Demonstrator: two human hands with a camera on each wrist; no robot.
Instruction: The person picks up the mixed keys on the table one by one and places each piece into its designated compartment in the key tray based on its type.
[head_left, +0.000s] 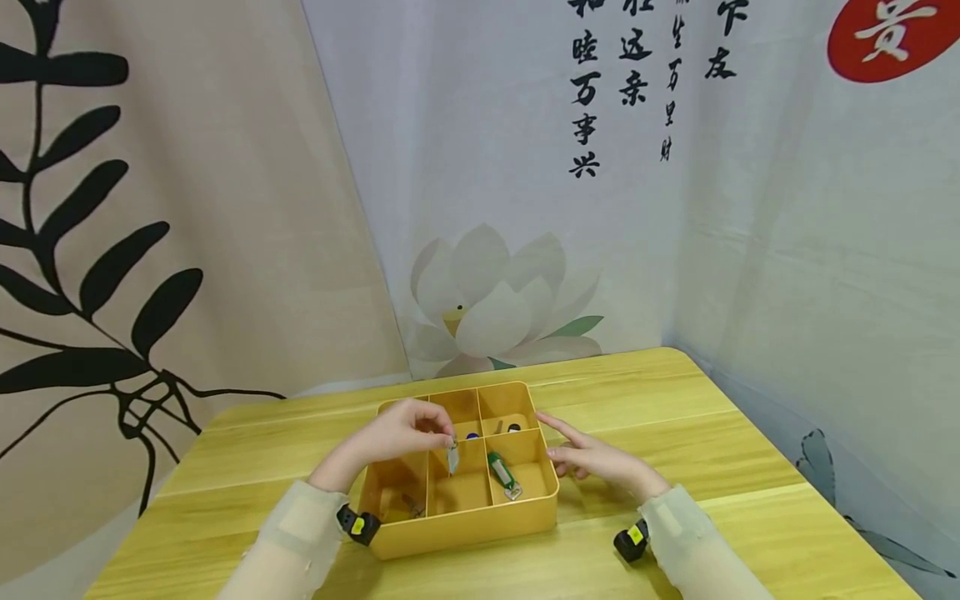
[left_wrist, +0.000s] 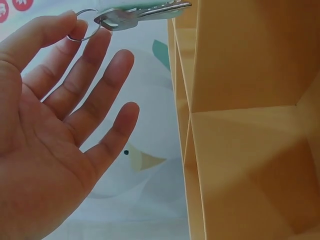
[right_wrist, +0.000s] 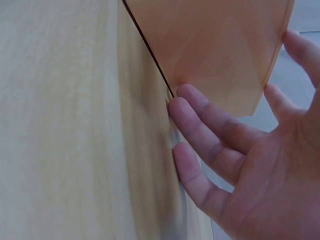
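My left hand [head_left: 397,433] is over the yellow divided box [head_left: 465,533]. Its thumb and index finger pinch a thin metal ring [left_wrist: 81,39] with a silver key [left_wrist: 125,19] on it, while the other fingers spread loosely. In the head view the key hangs above the front middle compartment. At the box's right side, my right hand [head_left: 600,458] touches the wall with its fingertips, grasping nothing. The right wrist view shows its fingers [right_wrist: 215,145] low against that wall, near the tabletop. A green key tag [head_left: 501,469] lies in the front right compartment.
A small metal item [head_left: 411,504] lies in the front left compartment. Blue [head_left: 472,436] and dark [head_left: 513,427] small things sit in the back compartments. The wooden table [head_left: 720,467] extends around the box, with printed curtains [head_left: 525,167] behind.
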